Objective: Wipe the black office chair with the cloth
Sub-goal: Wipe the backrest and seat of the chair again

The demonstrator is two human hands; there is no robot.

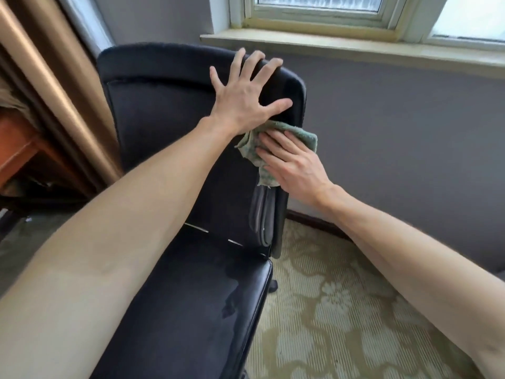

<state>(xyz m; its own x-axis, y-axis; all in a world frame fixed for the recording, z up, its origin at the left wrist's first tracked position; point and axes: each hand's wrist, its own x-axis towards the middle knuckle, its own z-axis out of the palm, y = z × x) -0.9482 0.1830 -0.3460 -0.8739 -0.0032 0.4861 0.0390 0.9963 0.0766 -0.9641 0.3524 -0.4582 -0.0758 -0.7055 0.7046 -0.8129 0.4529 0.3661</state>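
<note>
The black office chair (164, 127) fills the middle of the view, its backrest upright and its glossy seat toward me. My left hand (246, 97) lies flat with spread fingers on the upper right part of the backrest, near its top edge. Just below it, my right hand (292, 162) presses a green cloth (300, 134) with straight fingers against the backrest's right edge. The cloth bunches out above and to the left of my fingers, and part of it hangs below my palm.
A grey wall and a window sill (355, 50) stand behind the chair. Brown curtains (54, 99) and a wooden piece of furniture (16, 151) are at the left. Patterned green carpet (341, 310) covers the floor to the right of the seat.
</note>
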